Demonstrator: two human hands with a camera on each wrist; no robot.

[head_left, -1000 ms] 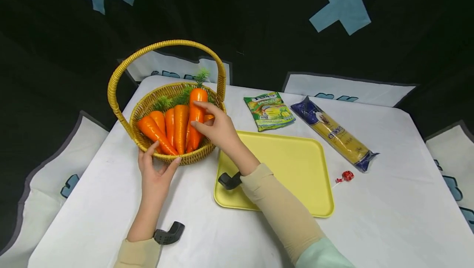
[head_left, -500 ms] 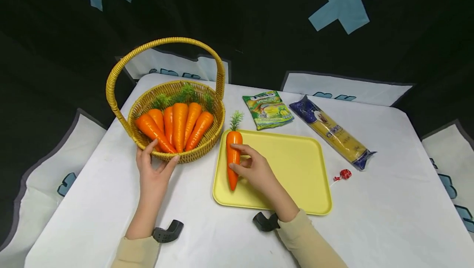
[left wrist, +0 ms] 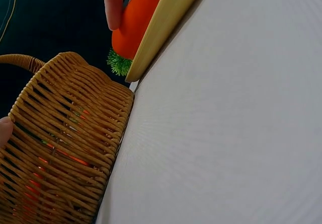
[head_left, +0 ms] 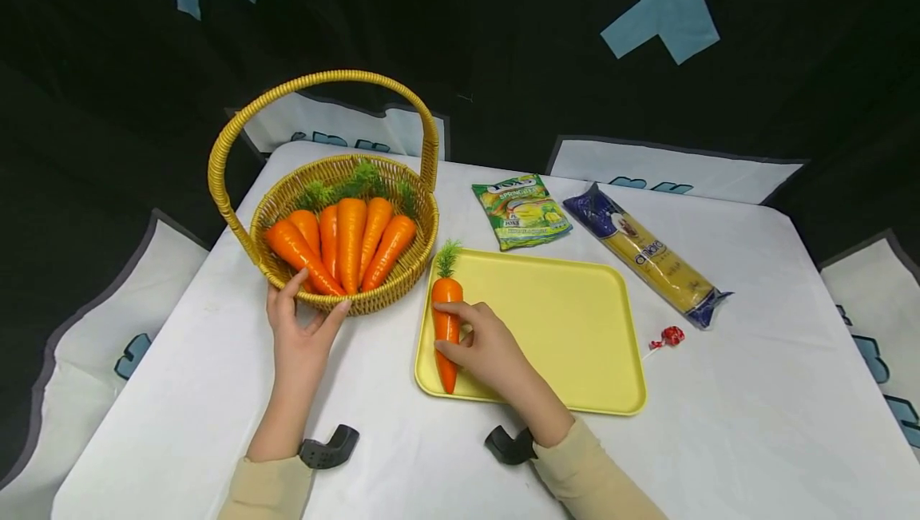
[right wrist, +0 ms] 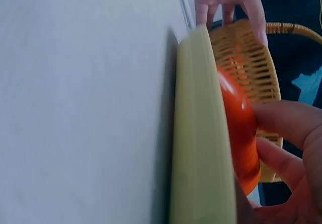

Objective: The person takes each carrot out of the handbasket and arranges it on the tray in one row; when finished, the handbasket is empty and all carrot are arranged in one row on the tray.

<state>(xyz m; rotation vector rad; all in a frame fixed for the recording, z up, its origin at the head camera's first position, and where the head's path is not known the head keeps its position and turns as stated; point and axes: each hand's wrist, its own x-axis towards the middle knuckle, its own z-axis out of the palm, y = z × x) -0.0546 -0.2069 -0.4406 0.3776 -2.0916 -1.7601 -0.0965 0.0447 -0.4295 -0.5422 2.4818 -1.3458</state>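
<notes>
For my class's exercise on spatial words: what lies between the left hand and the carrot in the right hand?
Between the left hand and the carrot, the head view shows bare white tablecloth, then the left rim of the yellow tray.

The bare left hand (head_left: 298,336) is left of the yellow rectangular plastic tray (head_left: 561,328), thumb and fingers spread apart and pointing away from the person, the left forearm (head_left: 275,428) reaching almost straight forward. The bare right hand (head_left: 489,344) is over the tray's left part, thumb and fingers bent in a pinching grip, the right forearm (head_left: 548,416) slanting in across the tray's near edge.
</notes>
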